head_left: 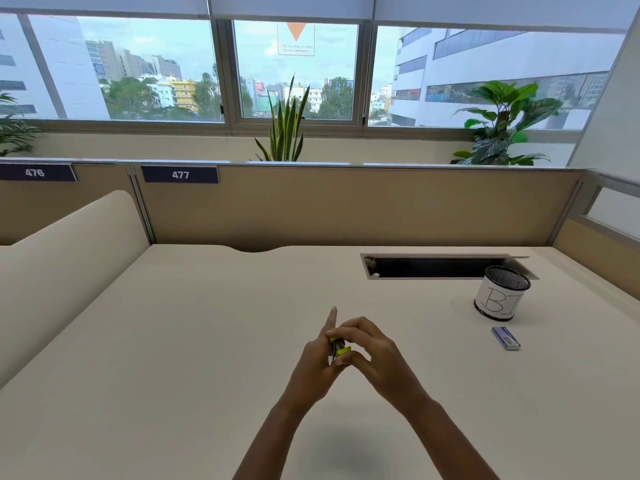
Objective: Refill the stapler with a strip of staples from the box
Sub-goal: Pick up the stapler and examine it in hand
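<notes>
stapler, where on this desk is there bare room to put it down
The widest bare patch of the desk runs from the left hand to the curved side divider. Another lies between the right hand and the staple box. It is crowded at the far right, where the box, the mesh cup and the cable slot sit close together.

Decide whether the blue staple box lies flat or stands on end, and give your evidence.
Flat: the staple box rests on a broad face on the desk, just in front of the mesh cup.
</notes>
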Tool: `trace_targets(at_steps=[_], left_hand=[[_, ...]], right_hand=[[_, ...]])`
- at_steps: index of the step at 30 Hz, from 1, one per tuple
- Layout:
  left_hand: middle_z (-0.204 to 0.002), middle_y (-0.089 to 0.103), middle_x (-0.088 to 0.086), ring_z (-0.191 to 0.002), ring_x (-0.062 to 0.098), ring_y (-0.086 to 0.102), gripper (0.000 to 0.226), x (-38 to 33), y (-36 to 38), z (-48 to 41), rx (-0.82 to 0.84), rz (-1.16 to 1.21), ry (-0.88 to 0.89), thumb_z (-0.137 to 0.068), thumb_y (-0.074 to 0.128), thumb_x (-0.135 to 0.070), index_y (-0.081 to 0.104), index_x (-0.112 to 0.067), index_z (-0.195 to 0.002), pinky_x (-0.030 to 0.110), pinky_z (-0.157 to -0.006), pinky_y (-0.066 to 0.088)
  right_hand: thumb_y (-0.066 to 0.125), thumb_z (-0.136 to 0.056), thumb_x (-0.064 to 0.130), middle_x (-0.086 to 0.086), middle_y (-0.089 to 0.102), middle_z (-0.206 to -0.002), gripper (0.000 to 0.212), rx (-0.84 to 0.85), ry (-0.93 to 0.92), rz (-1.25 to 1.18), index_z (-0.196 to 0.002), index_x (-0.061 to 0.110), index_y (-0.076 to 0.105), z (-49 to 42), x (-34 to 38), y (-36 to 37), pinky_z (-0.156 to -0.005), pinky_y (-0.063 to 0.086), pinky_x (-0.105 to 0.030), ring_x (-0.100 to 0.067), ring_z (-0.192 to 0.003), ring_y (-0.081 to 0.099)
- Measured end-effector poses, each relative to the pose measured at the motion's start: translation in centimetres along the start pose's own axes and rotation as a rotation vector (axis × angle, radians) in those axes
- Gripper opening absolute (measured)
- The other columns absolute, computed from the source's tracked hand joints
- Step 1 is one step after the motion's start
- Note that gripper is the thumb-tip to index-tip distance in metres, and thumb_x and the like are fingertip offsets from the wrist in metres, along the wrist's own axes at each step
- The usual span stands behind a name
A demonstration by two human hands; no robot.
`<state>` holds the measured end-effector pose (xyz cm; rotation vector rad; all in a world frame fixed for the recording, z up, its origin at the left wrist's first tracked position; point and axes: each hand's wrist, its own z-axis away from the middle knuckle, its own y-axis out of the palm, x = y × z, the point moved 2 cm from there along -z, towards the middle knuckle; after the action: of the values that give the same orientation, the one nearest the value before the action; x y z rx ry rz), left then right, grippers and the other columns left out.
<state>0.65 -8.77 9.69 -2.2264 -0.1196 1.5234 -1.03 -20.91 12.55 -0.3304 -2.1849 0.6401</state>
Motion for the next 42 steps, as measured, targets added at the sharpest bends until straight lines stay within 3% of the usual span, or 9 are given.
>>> trace_targets(at_steps=[3, 5, 11, 16, 19, 28, 33, 37, 42], left_hand=[[-0.113, 0.056, -0.013, -0.083, -0.008, 0.061, 0.064, 0.1, 0.2, 0.2, -0.002, -0.009, -0.027, -0.088, 0.055, 0.001, 0.021, -0.006, -0.143, 0.006, -0.077, 0.045], [-0.116, 0.062, 0.001, -0.081, -0.001, 0.061, 0.062, 0.2, 0.2, 0.3, -0.01, -0.008, -0.031, -0.087, 0.055, -0.002, 0.027, -0.001, -0.142, 0.009, -0.076, 0.047], [-0.108, 0.051, -0.024, -0.095, -0.023, 0.054, 0.062, 0.4, 0.0, 0.1, -0.052, 0.005, 0.017, -0.085, 0.057, 0.005, 0.03, -0.004, -0.14, 0.005, -0.083, 0.044], [-0.11, 0.059, -0.006, -0.092, 0.006, 0.062, 0.069, -0.3, 0.0, -0.2, -0.043, -0.013, 0.066, -0.086, 0.059, 0.001, 0.02, -0.02, -0.138, 0.008, -0.084, 0.046], [-0.1, 0.064, 0.006, -0.075, 0.0, 0.062, 0.067, -0.3, 0.1, -0.1, -0.068, -0.02, 0.057, -0.086, 0.057, 0.003, 0.022, -0.015, -0.141, 0.008, -0.076, 0.048], [-0.086, 0.066, -0.033, -0.081, -0.004, 0.064, 0.028, -0.5, 0.9, 0.1, -0.224, 0.139, 0.025, -0.095, 0.044, -0.01, 0.05, -0.035, -0.106, 0.014, -0.072, 0.051], [-0.09, 0.062, 0.003, -0.074, 0.002, 0.063, 0.026, -0.5, 0.9, -0.1, -0.31, 0.399, -0.168, -0.1, 0.03, -0.02, 0.055, -0.015, -0.106, 0.013, -0.062, 0.048], [-0.077, 0.062, 0.009, -0.068, 0.016, 0.062, 0.036, -0.6, 1.1, -0.1, -0.362, 0.443, -0.252, -0.101, 0.026, -0.024, 0.057, -0.012, -0.09, 0.019, -0.056, 0.05], [-0.067, 0.053, 0.011, -0.062, 0.021, 0.054, 0.037, 0.1, 1.2, -0.3, -0.346, 0.413, -0.359, -0.101, 0.03, -0.022, 0.05, -0.007, -0.074, 0.029, -0.05, 0.045]], right_hand=[[0.048, -0.084, 0.027, 0.015, 0.05, -0.102, 0.028, -0.002, -0.005, 0.064, -0.11, 0.025, 0.054, 0.2, 0.1, 0.4, -0.086, 0.043, -0.006, 0.012, -0.099, 0.048], [0.046, -0.084, 0.025, 0.009, 0.051, -0.103, 0.027, -0.003, 0.005, 0.08, -0.11, 0.024, 0.054, 0.3, 0.2, 0.6, -0.087, 0.043, -0.005, 0.012, -0.099, 0.047], [0.057, -0.08, 0.012, 0.022, 0.047, -0.098, 0.029, 0.047, 0.074, 0.023, -0.108, 0.018, 0.06, -0.4, 0.3, 0.3, -0.085, 0.043, -0.007, 0.008, -0.097, 0.05], [0.059, -0.081, 0.006, 0.014, 0.052, -0.099, 0.027, 0.007, 0.063, 0.08, -0.106, 0.016, 0.059, -0.5, 0.2, -0.1, -0.085, 0.047, -0.011, 0.002, -0.096, 0.054], [0.059, -0.081, 0.008, 0.003, 0.057, -0.1, 0.025, -0.047, 0.071, 0.105, -0.105, 0.015, 0.06, -0.4, 0.6, 0.3, -0.082, 0.05, -0.016, -0.006, -0.093, 0.058], [0.074, -0.073, 0.026, 0.001, 0.053, -0.098, 0.039, -0.365, 0.372, -0.008, -0.107, 0.014, 0.057, -1.0, 0.8, 0.2, -0.061, 0.045, -0.003, -0.003, -0.078, 0.057], [0.063, -0.083, 0.029, -0.001, 0.055, -0.096, 0.025, -0.307, 0.428, 0.009, -0.105, 0.018, 0.059, -1.6, 0.9, 0.3, -0.058, 0.049, -0.009, -0.006, -0.066, 0.054], [0.056, -0.088, 0.034, -0.001, 0.06, -0.084, 0.023, -0.211, 0.438, 0.089, -0.105, 0.018, 0.055, -1.9, 1.4, 1.3, -0.063, 0.058, -0.026, -0.015, -0.068, 0.061], [0.051, -0.09, 0.035, 0.002, 0.052, -0.075, 0.023, -0.236, 0.324, 0.319, -0.093, 0.013, 0.052, -2.0, 1.5, 2.4, -0.054, 0.036, -0.014, -0.013, -0.064, 0.05]])
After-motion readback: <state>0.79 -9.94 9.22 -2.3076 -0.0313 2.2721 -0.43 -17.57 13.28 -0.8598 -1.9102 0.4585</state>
